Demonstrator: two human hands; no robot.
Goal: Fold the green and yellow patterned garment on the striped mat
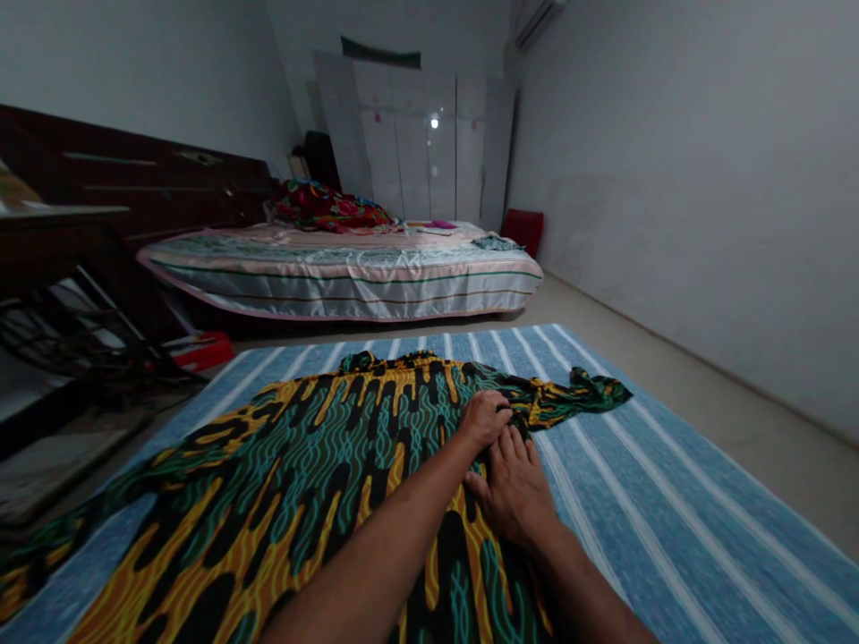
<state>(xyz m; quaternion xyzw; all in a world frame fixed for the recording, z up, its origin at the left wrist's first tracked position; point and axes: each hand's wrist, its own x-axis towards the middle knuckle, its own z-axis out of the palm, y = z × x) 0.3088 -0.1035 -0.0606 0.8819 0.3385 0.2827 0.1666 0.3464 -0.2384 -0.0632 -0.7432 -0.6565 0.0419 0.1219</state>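
A long-sleeved patterned shirt [376,411] in black, yellow and teal lies spread over a blue striped sheet [644,501]. Its collar end points away from me, and one sleeve reaches out to each side. My left hand [484,417] is at the base of the right-side sleeve, fingers curled closed on the fabric. Just nearer to me, my right hand [518,483] lies flat on the shirt's side edge with its fingers stretched out, their tips close to my left hand. My forearms cover part of the shirt's lower half.
Beyond the sheet stands a bed [376,277] with a shiny striped cover and a red floral quilt [328,207]. A sewing-machine-like table [60,215] stands at left, near a red box [201,351]. White wardrobes [416,143] line the back; a wall [704,197] runs along the right.
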